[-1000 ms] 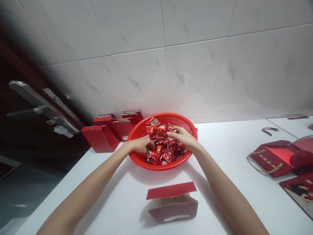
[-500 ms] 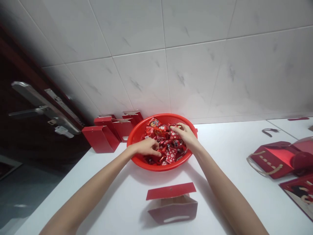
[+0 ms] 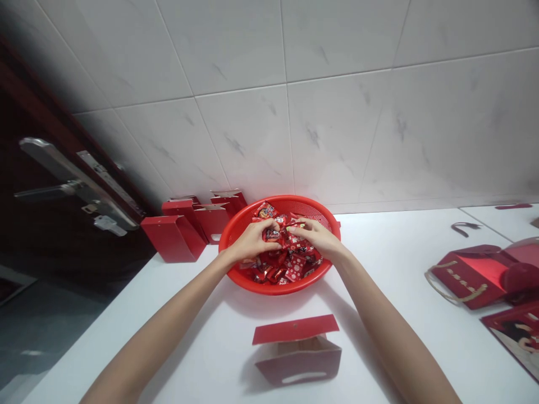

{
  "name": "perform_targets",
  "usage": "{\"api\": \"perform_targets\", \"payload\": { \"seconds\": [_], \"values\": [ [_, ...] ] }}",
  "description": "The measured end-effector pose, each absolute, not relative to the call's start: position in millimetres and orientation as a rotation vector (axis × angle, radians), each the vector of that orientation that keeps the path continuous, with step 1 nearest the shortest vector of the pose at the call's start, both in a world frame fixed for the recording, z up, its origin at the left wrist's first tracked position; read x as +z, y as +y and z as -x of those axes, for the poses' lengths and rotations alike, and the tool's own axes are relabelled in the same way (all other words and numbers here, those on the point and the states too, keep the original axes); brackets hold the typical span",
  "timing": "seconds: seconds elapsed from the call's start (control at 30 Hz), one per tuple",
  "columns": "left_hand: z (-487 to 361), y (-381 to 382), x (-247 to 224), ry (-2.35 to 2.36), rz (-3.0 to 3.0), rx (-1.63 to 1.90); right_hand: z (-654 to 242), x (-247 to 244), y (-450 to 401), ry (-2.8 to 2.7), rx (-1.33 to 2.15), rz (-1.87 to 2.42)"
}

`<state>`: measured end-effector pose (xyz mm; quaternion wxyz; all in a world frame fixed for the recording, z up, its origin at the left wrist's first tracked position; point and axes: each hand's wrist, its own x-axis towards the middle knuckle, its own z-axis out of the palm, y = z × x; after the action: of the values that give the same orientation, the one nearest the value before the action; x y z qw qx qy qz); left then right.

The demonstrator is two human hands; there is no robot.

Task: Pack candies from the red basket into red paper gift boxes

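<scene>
A red plastic basket holds many small red-wrapped candies on the white table. Over the left part of the heap, my left hand has its thumb and fingers curved around a red candy packet. From the right, my right hand pinches a red packet with a small green patch. Both hands are inside the rim, their fingertips close together. Nearer to me stands a red paper box with its top open.
Several red paper boxes stand left of the basket by the tiled wall. On the right are a red bag with rope handles, a picture card and a dark strip. A door with a metal handle is at left.
My left hand has moved up and slightly right in the basket and taken hold of a packet. My right hand has shifted slightly down, closer to the left.
</scene>
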<state>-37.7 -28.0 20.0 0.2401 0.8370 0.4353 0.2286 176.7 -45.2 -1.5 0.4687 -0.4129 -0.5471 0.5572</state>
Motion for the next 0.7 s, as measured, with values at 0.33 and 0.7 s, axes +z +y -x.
{"api": "perform_targets", "payload": {
  "seconds": [0.33,0.7],
  "values": [
    [35.3,-30.5,24.7,1.065,-2.148,0.754,-175.9,3.2,-45.7,-1.165,1.491,0.907],
    [22.2,-21.1,23.9,0.972,-1.964,0.940,-177.3,10.3,-49.8,-1.117,1.549,0.784]
  ]
}}
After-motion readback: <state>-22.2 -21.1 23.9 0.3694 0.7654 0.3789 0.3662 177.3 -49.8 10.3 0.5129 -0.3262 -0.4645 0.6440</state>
